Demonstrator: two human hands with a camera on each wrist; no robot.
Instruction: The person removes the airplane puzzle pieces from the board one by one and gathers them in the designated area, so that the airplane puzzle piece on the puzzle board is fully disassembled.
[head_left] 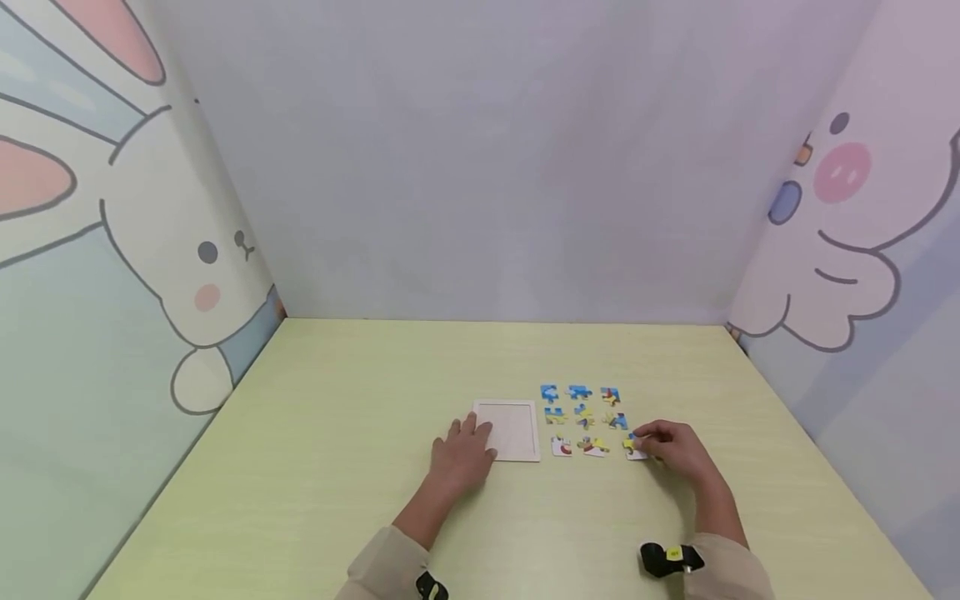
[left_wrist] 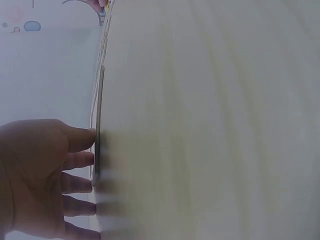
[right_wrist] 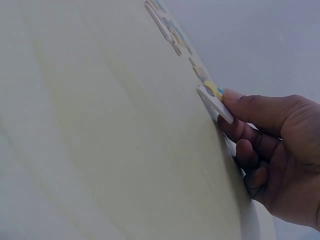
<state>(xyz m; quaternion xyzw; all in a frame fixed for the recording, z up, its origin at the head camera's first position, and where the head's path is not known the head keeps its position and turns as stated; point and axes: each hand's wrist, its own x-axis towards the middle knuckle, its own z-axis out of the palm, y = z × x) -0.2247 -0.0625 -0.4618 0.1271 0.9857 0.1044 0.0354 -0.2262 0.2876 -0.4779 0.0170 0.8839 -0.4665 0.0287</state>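
A square white puzzle frame (head_left: 537, 433) lies flat near the middle of the table. On its left edge rests my left hand (head_left: 461, 458), fingers spread and fairly straight; the thumb (left_wrist: 81, 139) touches the frame's side in the left wrist view. To the right of the frame, several jigsaw pieces (head_left: 583, 416) lie apart in rows, printed in blue, yellow, white and red. My right hand (head_left: 678, 450) pinches the lower-right puzzle piece (right_wrist: 216, 104) between thumb and index finger. That piece is tilted up in the right wrist view, and its other fingers are curled beneath.
The pale wooden table (head_left: 360, 383) reaches back to a plain grey wall (head_left: 480, 167). Side panels with a cartoon rabbit (head_left: 172, 225) and a cartoon pig (head_left: 843, 217) flank it. A black wrist camera (head_left: 667, 558) sits by the right sleeve.
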